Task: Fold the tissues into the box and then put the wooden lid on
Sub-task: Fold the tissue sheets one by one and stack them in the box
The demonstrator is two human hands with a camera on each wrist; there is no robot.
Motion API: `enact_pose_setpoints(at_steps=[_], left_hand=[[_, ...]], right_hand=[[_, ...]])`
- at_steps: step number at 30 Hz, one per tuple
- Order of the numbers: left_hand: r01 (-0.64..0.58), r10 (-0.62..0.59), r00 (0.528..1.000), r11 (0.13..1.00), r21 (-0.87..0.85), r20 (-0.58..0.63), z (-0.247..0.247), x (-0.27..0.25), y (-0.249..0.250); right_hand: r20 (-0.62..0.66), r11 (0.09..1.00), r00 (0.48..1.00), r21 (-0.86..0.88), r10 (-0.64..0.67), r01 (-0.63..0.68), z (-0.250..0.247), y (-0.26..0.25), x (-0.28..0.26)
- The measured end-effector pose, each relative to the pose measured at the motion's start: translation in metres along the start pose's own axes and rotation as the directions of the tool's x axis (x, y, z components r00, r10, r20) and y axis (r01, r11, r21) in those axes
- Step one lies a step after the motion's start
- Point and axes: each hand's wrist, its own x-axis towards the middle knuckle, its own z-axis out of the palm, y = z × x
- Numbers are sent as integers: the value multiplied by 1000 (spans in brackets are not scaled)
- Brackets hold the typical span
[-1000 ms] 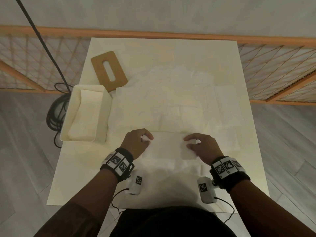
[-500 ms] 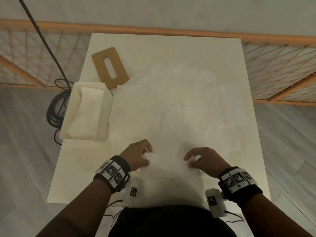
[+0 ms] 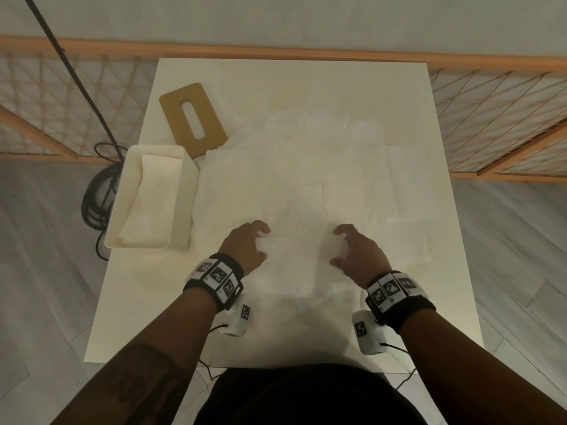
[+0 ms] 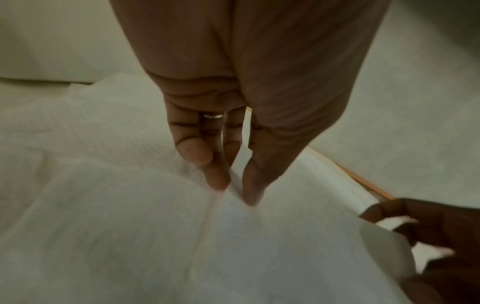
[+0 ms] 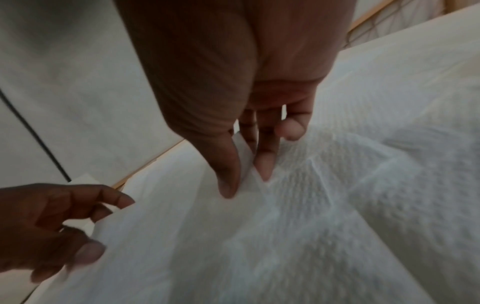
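Observation:
A white tissue sheet (image 3: pixel 296 259) lies between my hands near the table's front. My left hand (image 3: pixel 264 242) pinches its left edge and my right hand (image 3: pixel 337 246) pinches its right edge. The left wrist view shows thumb and fingers of the left hand (image 4: pixel 233 191) closed on the sheet (image 4: pixel 130 226). In the right wrist view the right hand (image 5: pixel 246 185) pinches a fold of it (image 5: pixel 259 246). Several more tissues (image 3: pixel 322 167) are spread flat over the table's middle. The white box (image 3: pixel 187 204) stands at the left with folded tissue inside. The wooden lid (image 3: pixel 211 124), with a slot, lies flat behind the box.
The white table (image 3: pixel 138 302) is backed by a wooden lattice rail (image 3: pixel 306 52). A black cable (image 3: pixel 95 204) hangs and coils on the floor left of the box.
Both hands drew the tissue toward my body and lifted it, then carried its edge forward again over the sheet. Their grip on both edges stayed.

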Motion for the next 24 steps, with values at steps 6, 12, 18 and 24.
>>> enact_pose_setpoints(at_steps=[6,12,18,24], left_hand=[[-38,36,999,994,98,14,4,3,-4],[-59,60,998,986,154,-5,6,5,0],[-98,99,995,962,256,8,9,8,11],[-106,108,994,963,248,4,15,13,12]], right_hand=[[-50,991,997,-121,-55,49,2,-5,2],[-135,972,968,-132,-213,196,-11,-43,25],[47,901,940,-271,-339,339,-2,-98,71],[47,855,942,-407,-332,322,0,-109,84]])
